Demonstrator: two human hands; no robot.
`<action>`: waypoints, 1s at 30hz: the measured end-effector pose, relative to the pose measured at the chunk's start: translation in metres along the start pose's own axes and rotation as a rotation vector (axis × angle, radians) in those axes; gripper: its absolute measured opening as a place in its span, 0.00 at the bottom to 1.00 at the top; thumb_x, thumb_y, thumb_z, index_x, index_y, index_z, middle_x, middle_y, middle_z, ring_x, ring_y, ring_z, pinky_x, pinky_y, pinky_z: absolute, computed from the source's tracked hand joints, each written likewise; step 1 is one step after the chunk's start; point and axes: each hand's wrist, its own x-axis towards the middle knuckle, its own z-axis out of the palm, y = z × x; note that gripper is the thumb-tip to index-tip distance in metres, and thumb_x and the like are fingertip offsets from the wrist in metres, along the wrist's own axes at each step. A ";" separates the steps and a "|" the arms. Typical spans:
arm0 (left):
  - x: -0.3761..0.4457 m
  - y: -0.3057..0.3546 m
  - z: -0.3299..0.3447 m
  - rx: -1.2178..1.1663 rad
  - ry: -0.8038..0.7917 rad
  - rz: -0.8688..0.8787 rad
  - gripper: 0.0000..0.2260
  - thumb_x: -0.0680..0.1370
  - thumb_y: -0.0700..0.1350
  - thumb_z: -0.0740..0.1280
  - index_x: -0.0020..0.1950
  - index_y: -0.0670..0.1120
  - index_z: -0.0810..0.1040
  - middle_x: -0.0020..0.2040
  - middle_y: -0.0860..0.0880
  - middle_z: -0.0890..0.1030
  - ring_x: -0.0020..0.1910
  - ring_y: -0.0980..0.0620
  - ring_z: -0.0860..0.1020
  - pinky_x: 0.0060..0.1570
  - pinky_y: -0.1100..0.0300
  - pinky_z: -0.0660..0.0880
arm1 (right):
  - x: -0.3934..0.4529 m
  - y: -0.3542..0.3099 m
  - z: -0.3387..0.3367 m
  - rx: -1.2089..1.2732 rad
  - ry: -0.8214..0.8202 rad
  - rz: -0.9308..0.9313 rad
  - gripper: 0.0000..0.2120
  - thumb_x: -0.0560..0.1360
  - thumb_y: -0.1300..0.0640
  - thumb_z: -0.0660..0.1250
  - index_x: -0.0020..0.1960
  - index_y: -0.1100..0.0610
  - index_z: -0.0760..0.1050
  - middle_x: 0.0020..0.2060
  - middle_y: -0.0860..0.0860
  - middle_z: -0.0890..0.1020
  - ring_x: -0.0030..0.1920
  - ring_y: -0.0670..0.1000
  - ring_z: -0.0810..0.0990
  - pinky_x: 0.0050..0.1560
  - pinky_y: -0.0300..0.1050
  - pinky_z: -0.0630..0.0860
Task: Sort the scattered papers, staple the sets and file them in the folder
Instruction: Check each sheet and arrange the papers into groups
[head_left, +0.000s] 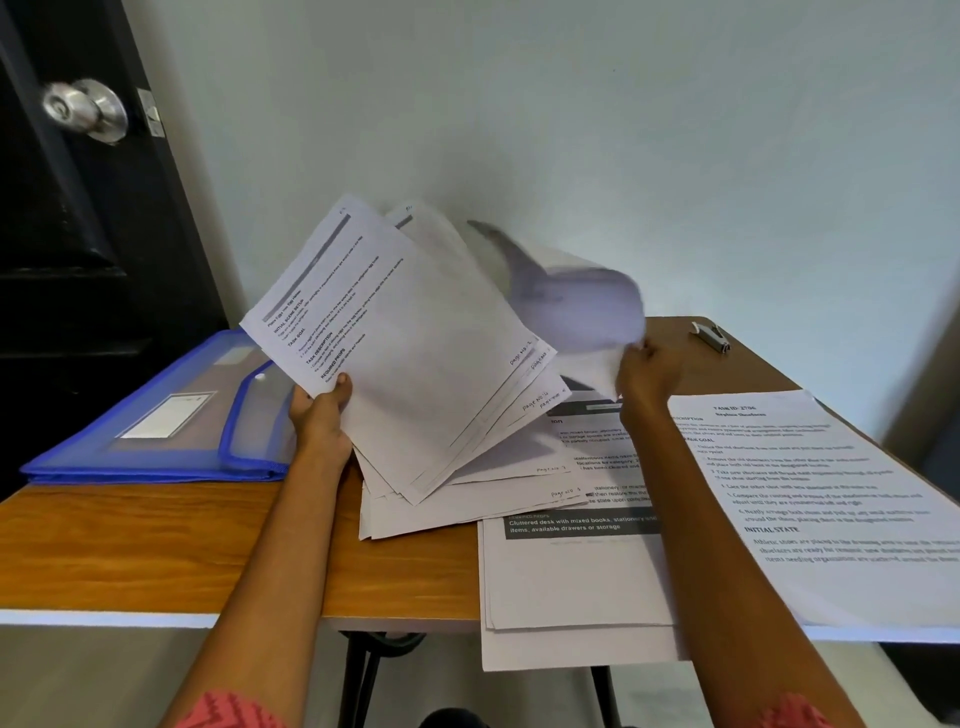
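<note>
Left hand (321, 410) grips a fanned stack of printed pages (415, 353) by its lower corner, raised and tilted above the desk (156, 545); right hand (649, 374) pinches one blurred, curling sheet (582, 306). More loose papers (571, 571) lie below and right, blue folder (156, 415) flat at left, stapler (710, 336) at the far right corner.

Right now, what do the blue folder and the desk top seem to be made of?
The blue folder: probably translucent plastic, since its label and contents show through. The desk top: wood or wood-look laminate, orange-brown grain with a slight sheen; which one is unclear.
</note>
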 end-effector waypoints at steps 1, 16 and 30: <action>0.000 0.000 0.000 -0.001 -0.001 0.002 0.21 0.75 0.31 0.65 0.67 0.44 0.72 0.64 0.43 0.75 0.63 0.45 0.74 0.63 0.47 0.72 | -0.002 0.004 0.003 -0.061 -0.085 0.008 0.11 0.78 0.65 0.56 0.51 0.63 0.77 0.39 0.52 0.75 0.44 0.52 0.73 0.42 0.42 0.70; -0.002 0.000 0.002 0.005 0.048 -0.020 0.20 0.75 0.33 0.67 0.66 0.44 0.73 0.62 0.45 0.77 0.61 0.47 0.75 0.62 0.48 0.73 | -0.017 -0.010 0.004 0.152 -0.764 0.095 0.11 0.80 0.61 0.58 0.59 0.58 0.76 0.55 0.58 0.81 0.53 0.58 0.80 0.56 0.51 0.76; -0.001 -0.006 0.003 0.157 -0.050 0.019 0.22 0.74 0.29 0.65 0.66 0.41 0.72 0.62 0.42 0.76 0.62 0.44 0.74 0.61 0.47 0.73 | -0.036 -0.010 0.018 0.044 -0.908 0.176 0.13 0.82 0.53 0.54 0.57 0.56 0.75 0.43 0.55 0.81 0.41 0.53 0.81 0.40 0.44 0.79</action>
